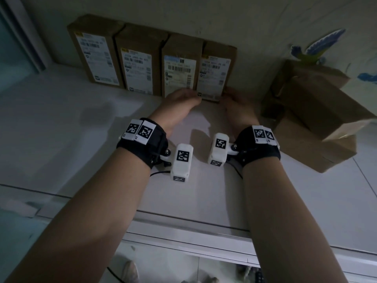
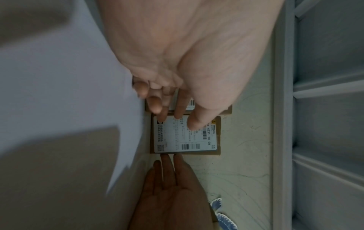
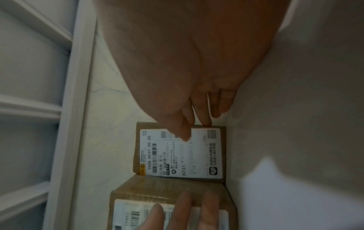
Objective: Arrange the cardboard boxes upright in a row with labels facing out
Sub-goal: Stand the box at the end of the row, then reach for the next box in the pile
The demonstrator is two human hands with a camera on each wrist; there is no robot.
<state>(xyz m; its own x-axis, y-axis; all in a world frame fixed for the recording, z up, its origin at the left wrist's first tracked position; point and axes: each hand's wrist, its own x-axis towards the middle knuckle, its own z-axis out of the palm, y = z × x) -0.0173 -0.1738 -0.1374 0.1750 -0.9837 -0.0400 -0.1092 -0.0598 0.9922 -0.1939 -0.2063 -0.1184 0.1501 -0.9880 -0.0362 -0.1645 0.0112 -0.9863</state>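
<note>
Four brown cardboard boxes stand upright in a row against the wall, white labels facing me. The rightmost box (image 1: 214,76) (image 2: 185,140) (image 3: 181,155) sits between my hands. My left hand (image 1: 181,99) (image 2: 177,118) lies with straight fingers across the lower front of this box and of the third box (image 1: 179,68) (image 3: 167,191). My right hand (image 1: 234,101) (image 3: 197,124) touches the rightmost box's right side with straight fingers, its thumb over the label's edge. Neither hand curls round a box.
A loose pile of plain brown boxes (image 1: 314,113) lies on the white counter (image 1: 81,139) just right of my right hand. A blue bird sticker (image 1: 318,48) is on the wall above it. A window frame (image 1: 24,37) borders the left; the counter's front edge (image 1: 183,221) runs below my forearms.
</note>
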